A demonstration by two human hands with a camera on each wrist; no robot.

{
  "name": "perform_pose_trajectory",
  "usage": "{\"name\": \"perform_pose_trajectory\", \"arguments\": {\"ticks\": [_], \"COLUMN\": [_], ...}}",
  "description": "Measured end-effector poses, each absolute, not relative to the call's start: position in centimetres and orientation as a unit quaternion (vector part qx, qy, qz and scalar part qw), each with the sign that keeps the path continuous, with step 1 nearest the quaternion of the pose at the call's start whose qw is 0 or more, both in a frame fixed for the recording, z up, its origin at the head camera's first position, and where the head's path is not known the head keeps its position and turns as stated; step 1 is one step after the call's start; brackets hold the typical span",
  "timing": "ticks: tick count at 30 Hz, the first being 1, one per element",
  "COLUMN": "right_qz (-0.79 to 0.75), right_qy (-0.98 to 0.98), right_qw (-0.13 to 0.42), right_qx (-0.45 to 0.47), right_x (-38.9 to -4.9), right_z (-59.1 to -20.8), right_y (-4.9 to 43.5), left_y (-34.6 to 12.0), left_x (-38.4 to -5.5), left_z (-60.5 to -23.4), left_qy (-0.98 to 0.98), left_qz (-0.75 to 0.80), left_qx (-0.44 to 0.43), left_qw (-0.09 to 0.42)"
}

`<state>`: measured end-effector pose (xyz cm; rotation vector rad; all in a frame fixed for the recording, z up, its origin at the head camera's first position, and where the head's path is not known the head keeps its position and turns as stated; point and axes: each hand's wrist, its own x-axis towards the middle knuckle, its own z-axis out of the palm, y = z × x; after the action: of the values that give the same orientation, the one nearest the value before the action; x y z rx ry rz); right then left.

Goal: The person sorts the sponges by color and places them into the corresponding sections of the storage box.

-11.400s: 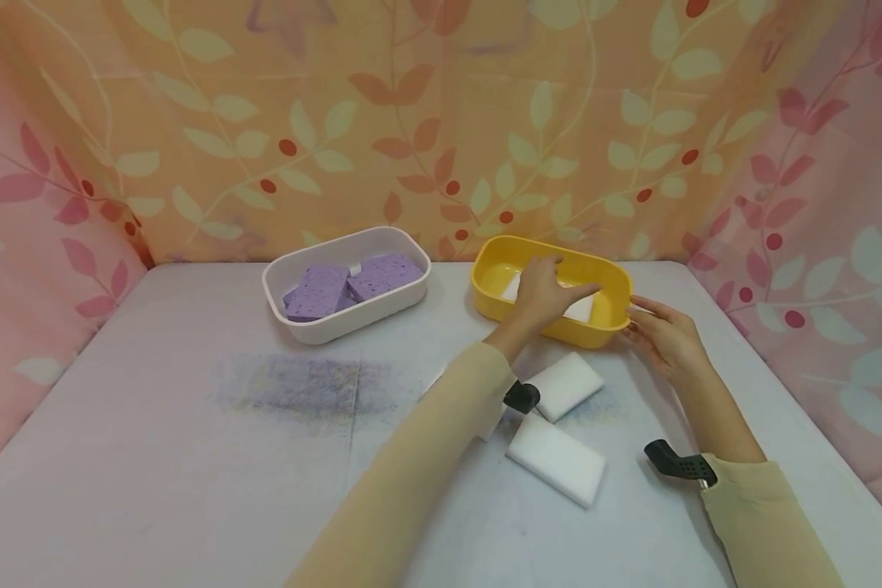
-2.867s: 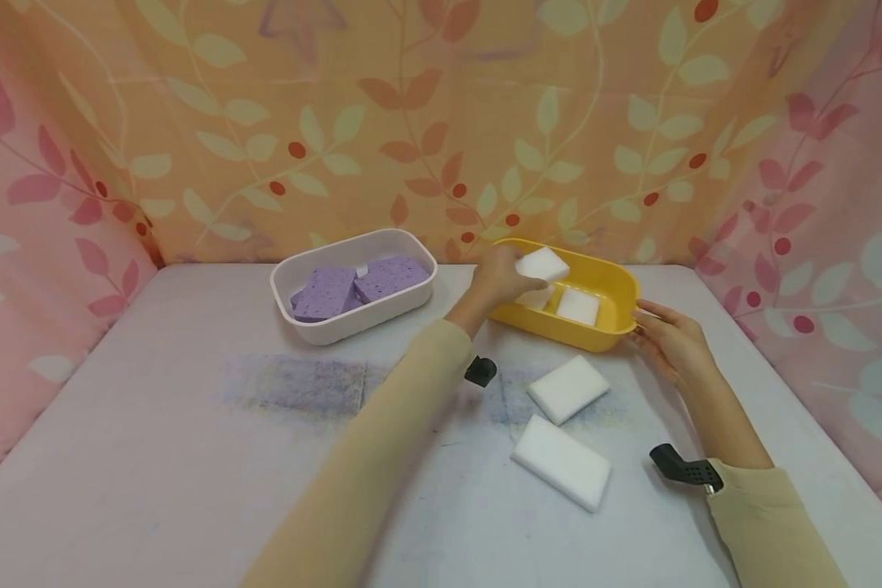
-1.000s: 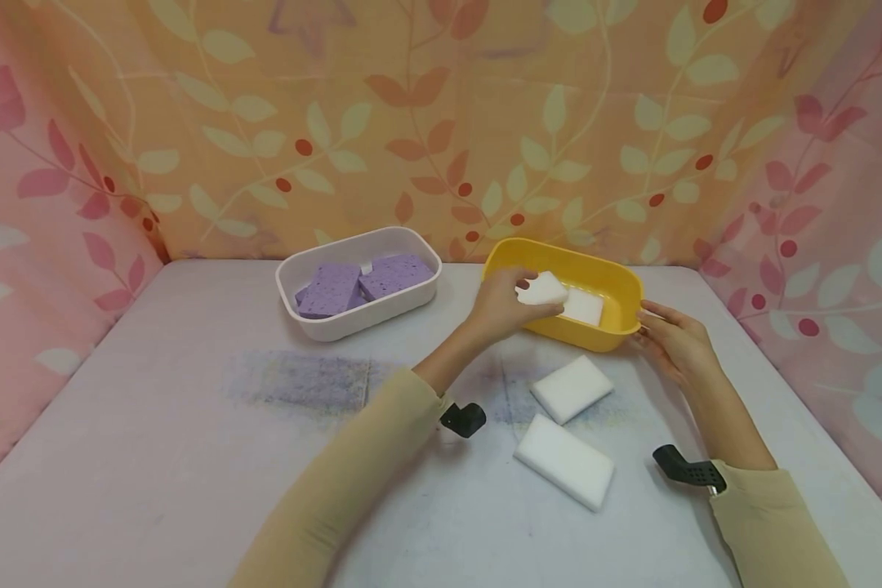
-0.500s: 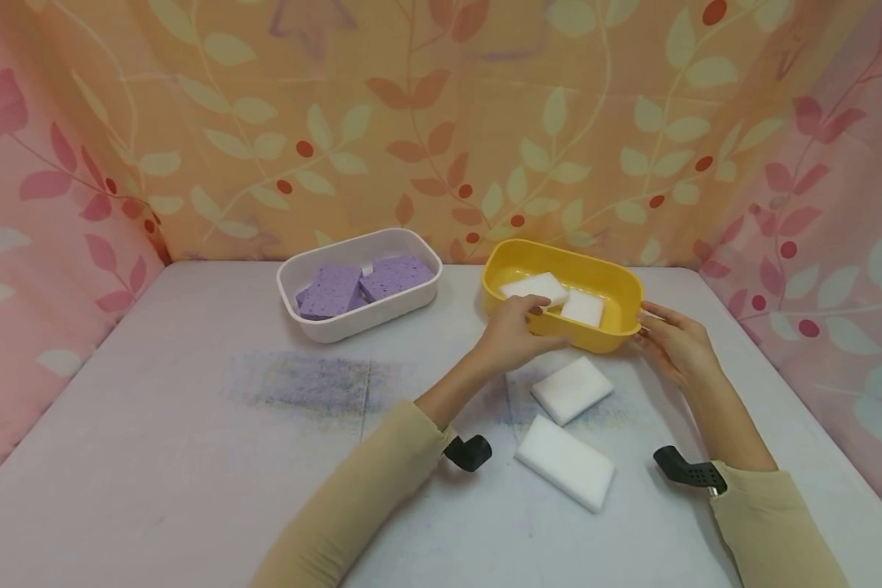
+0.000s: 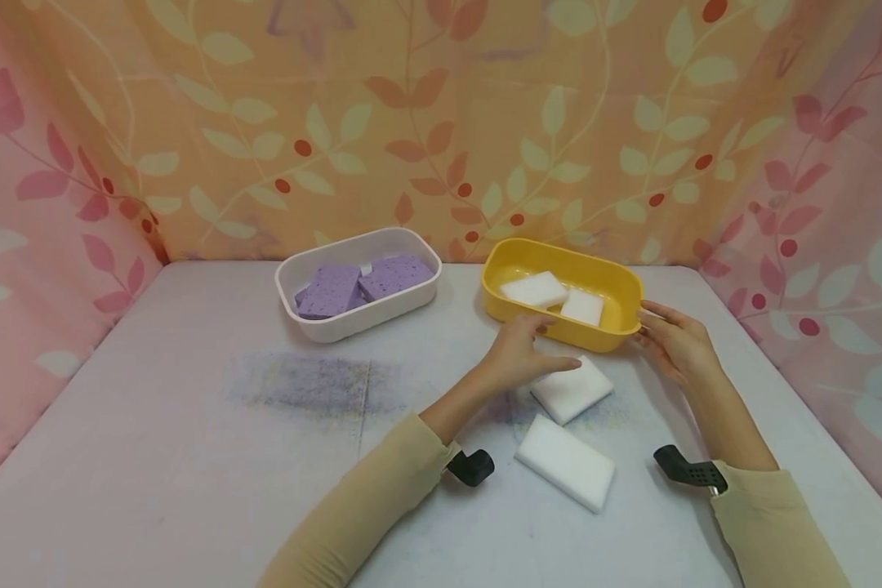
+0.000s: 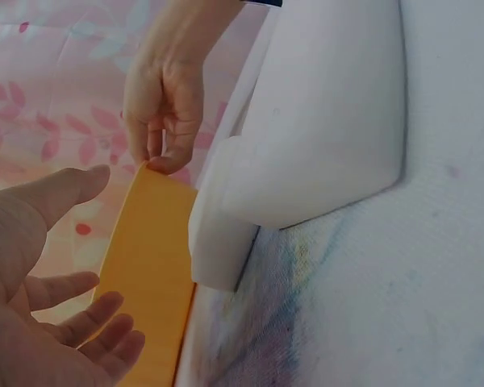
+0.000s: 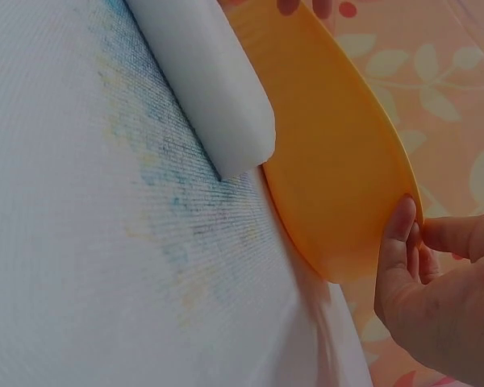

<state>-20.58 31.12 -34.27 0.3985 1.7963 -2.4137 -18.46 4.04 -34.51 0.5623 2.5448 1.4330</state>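
My left hand (image 5: 518,355) hovers in front of the yellow bin (image 5: 588,333), beside the upper of two white sponges on the table. Its thumb and fingers are spread with nothing between them, as the left wrist view shows of the hand (image 6: 16,282). Two white sponges lie in the bin, a left one (image 5: 535,289) and a right one (image 5: 582,309). With thumb and fingertips my right hand (image 7: 444,298) pinches the bin's right-end rim. On the table are an upper sponge (image 5: 576,392), partly behind my left thumb, and a lower sponge (image 5: 566,463).
Left of the yellow bin stands a white bin (image 5: 353,324) with several purple sponges (image 5: 331,291) in it. Bluish smudges (image 5: 316,380) mark the white tablecloth. A patterned curtain (image 5: 441,122) hangs close behind both bins.
My left hand lowered a white sponge into the left part of the yellow bin, let it go and drew back toward me. The right hand stays at the bin's rim.
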Motion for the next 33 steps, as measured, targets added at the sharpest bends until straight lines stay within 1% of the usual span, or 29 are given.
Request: {"name": "perform_pose_trajectory", "arguments": {"ticks": [6, 12, 33], "right_qz": [-0.794, -0.801, -0.802], "right_qy": [0.59, 0.584, 0.582], "right_qw": [0.054, 0.051, 0.054], "right_qx": [0.138, 0.12, 0.126], "right_x": [-20.7, -20.6, -20.6], "right_z": [-34.2, -34.3, -34.2], "right_y": [31.1, 31.1, 31.2], "left_y": [4.1, 4.2, 5.4], "left_x": [-18.4, -18.2, -17.0], "left_z": [-34.8, -35.6, -36.6], "left_qy": [0.856, 0.867, 0.896], "left_qz": [0.465, 0.428, 0.349], "left_qx": [0.21, 0.238, 0.232], "left_qw": [0.08, 0.089, 0.144]}}
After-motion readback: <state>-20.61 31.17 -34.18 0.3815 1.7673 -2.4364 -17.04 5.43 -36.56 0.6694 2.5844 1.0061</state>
